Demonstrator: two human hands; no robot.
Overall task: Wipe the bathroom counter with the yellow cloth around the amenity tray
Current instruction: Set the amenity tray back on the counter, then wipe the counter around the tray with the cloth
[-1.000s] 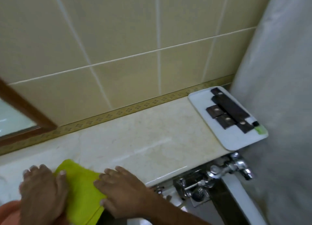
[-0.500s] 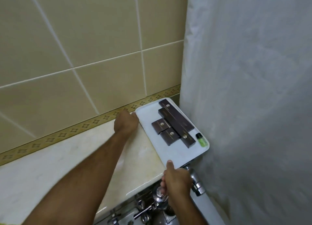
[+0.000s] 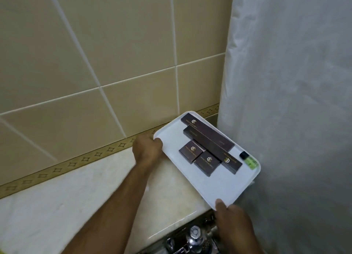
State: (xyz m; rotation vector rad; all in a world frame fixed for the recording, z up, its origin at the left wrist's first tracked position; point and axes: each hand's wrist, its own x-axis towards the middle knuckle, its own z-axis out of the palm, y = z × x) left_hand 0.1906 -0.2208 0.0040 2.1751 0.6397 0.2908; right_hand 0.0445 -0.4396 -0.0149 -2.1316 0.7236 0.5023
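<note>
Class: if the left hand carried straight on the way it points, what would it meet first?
The left hand grips the tray and points toward the wall; it would probably meet the patterned border just behind it, though depth is uncertain.

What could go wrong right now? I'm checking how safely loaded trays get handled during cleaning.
The white tray is gripped only at two edges, by the left hand and the right hand; if it tilts, the loose dark boxes could slide.

The small green bottle lies right at the rim beside the shower curtain, so it may roll off.

The tray's near end overhangs the counter above the chrome tap; a slip could drop it there.
</note>
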